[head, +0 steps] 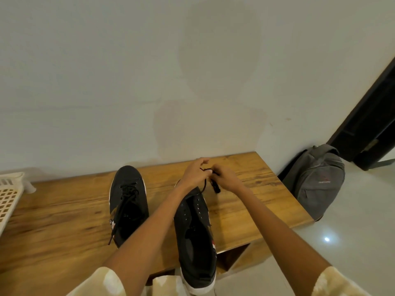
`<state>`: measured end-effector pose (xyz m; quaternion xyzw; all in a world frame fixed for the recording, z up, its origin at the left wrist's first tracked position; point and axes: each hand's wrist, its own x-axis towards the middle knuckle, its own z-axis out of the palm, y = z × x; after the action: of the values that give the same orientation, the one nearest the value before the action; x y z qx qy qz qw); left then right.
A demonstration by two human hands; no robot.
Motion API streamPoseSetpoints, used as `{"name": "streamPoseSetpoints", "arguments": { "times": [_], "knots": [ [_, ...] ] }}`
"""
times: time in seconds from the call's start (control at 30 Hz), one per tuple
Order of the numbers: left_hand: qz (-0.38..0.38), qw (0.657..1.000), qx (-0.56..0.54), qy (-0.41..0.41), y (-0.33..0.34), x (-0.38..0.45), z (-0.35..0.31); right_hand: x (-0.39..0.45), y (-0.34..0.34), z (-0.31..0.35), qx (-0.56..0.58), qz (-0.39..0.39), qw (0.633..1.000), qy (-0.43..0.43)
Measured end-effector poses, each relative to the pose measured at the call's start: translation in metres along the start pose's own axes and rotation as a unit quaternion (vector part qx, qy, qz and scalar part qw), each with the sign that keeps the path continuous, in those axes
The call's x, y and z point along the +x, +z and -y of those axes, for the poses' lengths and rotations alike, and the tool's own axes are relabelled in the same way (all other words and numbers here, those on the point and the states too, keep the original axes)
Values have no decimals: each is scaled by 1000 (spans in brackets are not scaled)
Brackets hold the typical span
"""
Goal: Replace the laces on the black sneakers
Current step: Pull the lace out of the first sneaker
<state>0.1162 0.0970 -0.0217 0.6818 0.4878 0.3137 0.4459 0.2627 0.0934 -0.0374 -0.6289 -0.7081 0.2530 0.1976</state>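
Note:
Two black sneakers lie on a wooden table (pixel 53 210). The left sneaker (pixel 128 201) is laced with a black lace, its ends trailing toward me. The right sneaker (pixel 195 236) has bare eyelets, and its heel hangs over the table's front edge. Above its toe, my left hand (pixel 195 175) and my right hand (pixel 224 178) meet and pinch a black lace (pixel 210 182). One strand of the lace runs down to the shoe. A short bundled piece hangs below my right hand.
A cream plastic basket (pixel 8 195) sits at the table's left edge. A grey backpack (pixel 316 180) leans against the wall on the floor to the right. A dark door frame (pixel 369 124) stands behind it. The wall is right behind the table.

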Motion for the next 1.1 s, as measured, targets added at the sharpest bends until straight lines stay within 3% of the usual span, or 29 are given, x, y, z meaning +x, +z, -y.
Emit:
{"name": "streamPoseSetpoints", "arguments": {
  "times": [0.1,0.2,0.33,0.43,0.53,0.6,0.63,0.7,0.8,0.83,0.87,0.9,0.93,0.97,1.0,1.1],
  "knots": [
    [59,995,-84,9,2,-7,-19,-15,-40,26,177,19,983,-44],
    [62,985,-159,-7,10,-11,-42,-30,-73,46,262,-29,964,-34],
    [44,937,-336,-86,27,-12,-59,-44,-84,45,194,-112,974,-9],
    [49,890,-415,-184,50,-9,-67,-58,-77,30,80,-131,988,-12],
    [13,832,-482,-275,85,0,-61,-69,-60,3,-12,-135,990,37],
    [-12,811,-497,-309,108,8,-55,-79,-47,-13,39,-132,988,64],
    [-26,804,-500,-321,119,12,-54,-86,-42,-21,119,-150,978,78],
    [-65,786,-513,-339,137,17,-54,-102,-33,-37,334,-210,905,159],
    [-109,772,-523,-346,162,30,-48,-116,-16,-67,610,-240,715,242],
    [-114,781,-509,-343,170,33,-45,-117,-14,-71,680,-238,645,253],
    [-116,801,-483,-336,178,34,-43,-114,-12,-78,712,-234,609,260],
    [-116,834,-438,-315,184,34,-42,-111,-14,-77,736,-233,578,264],
    [-112,877,-372,-284,190,33,-42,-105,-14,-80,740,-224,573,273],
    [-95,919,-291,-248,196,31,-42,-100,-14,-83,734,-216,580,279],
    [-67,952,-208,-215,199,28,-41,-94,-16,-85,700,-209,615,298],
    [16,987,-32,-154,210,32,-35,-73,-23,-93,591,-179,715,327]
  ]
}}
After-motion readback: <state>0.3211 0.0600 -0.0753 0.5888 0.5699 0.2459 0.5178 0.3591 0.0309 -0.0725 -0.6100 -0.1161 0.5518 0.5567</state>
